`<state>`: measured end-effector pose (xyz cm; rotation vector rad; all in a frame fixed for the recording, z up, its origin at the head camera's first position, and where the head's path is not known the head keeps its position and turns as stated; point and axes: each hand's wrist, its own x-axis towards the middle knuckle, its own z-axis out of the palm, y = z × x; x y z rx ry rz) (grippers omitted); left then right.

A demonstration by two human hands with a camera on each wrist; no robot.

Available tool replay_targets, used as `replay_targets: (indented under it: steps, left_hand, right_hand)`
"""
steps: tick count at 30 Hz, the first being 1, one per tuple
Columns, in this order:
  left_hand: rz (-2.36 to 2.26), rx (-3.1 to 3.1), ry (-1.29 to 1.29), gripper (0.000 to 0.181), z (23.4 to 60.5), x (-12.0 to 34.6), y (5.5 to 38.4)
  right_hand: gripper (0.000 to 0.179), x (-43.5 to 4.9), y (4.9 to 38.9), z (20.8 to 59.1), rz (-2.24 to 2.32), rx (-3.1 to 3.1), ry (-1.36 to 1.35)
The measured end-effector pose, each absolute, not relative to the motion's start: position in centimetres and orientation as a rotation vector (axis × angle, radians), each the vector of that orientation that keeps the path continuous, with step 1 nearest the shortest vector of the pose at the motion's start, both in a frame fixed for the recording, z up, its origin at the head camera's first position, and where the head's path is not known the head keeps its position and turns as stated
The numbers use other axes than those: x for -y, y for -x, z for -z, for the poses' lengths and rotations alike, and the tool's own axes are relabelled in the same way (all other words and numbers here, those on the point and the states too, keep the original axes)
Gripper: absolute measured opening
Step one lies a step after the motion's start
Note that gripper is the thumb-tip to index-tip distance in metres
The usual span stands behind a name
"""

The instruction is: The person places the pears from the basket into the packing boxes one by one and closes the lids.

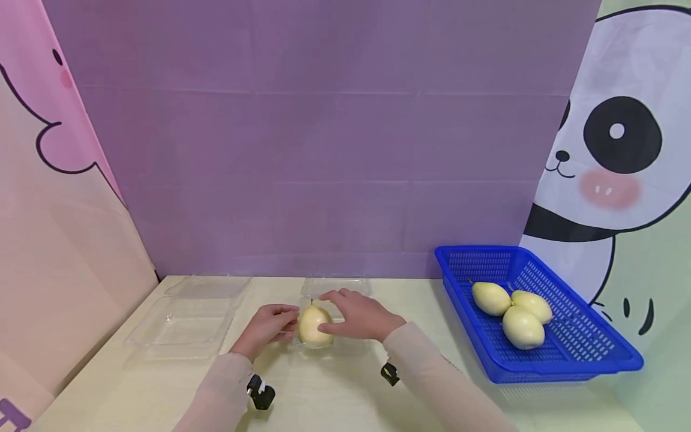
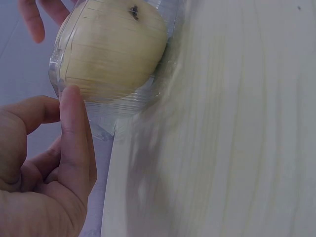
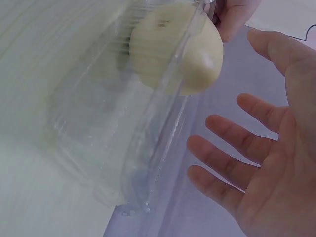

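A pear (image 1: pixel 312 329) sits in the left end of a clear box (image 3: pixel 143 128) on the bench (image 1: pixel 335 402). The left hand (image 1: pixel 270 327) pinches the box's edge; the right hand (image 1: pixel 361 315), fingers spread and loose, hovers just beside the pear.

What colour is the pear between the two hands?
The pear is pale yellow, showing best in the head view.

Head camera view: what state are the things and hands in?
Pale-yellow pear: on its side, stem away from the person.
Clear rectangular plastic box holding it: open, lid back.
Left clear plastic box: open, lid back.
Blue perforated plastic basket: holds three pale-yellow pears.
Left hand: pinching pear's box.
Right hand: open, spread beside pear.
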<state>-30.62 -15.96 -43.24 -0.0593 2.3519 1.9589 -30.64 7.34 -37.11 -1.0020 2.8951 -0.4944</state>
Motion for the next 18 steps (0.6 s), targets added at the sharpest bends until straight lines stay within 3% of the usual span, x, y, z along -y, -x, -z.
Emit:
replay_targets:
  steps: [18]
  left_hand:
    - [-1.961, -2.353, 0.057, 0.031, 43.3, 15.9, 30.7]
  right_hand:
    - [0.058, -10.2, 30.2, 35.0, 0.461, -2.940, 1.065]
